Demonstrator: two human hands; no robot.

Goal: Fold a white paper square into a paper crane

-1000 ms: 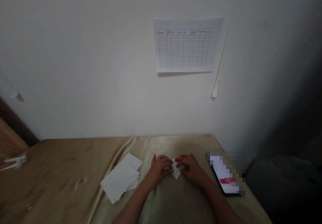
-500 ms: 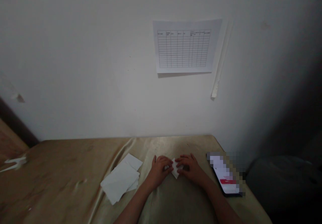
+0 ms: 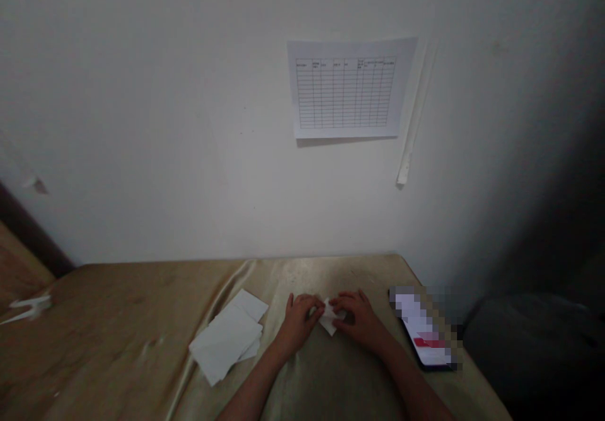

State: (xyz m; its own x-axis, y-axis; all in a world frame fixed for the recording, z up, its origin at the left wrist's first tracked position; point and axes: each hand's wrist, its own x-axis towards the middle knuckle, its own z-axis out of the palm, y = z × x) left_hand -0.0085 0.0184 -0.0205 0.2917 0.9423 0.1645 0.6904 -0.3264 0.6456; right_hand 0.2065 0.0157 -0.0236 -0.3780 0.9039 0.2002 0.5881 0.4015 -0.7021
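Observation:
A small folded piece of white paper (image 3: 329, 326) lies on the cloth-covered table between my hands, one pointed corner toward me. My left hand (image 3: 300, 317) pinches its left side, with thumb and fingertips together. From the right, my right hand (image 3: 357, 315) grips the paper with curled fingers and thumb, covering part of it. The folds under my fingertips are partly hidden. Left of my left hand rests a loose stack of white paper sheets (image 3: 225, 342), overlapping at uneven angles.
A phone (image 3: 423, 333) with a lit, partly blurred screen lies near the table's right edge. Gold cloth (image 3: 118, 320) with a raised crease covers the table. A printed table sheet (image 3: 347, 93) hangs on the wall behind. A white object (image 3: 31, 307) lies at far left.
My left fingertips have closed into a tighter pinch on the folded paper, and its near flap has shifted slightly. The stack and phone stay put.

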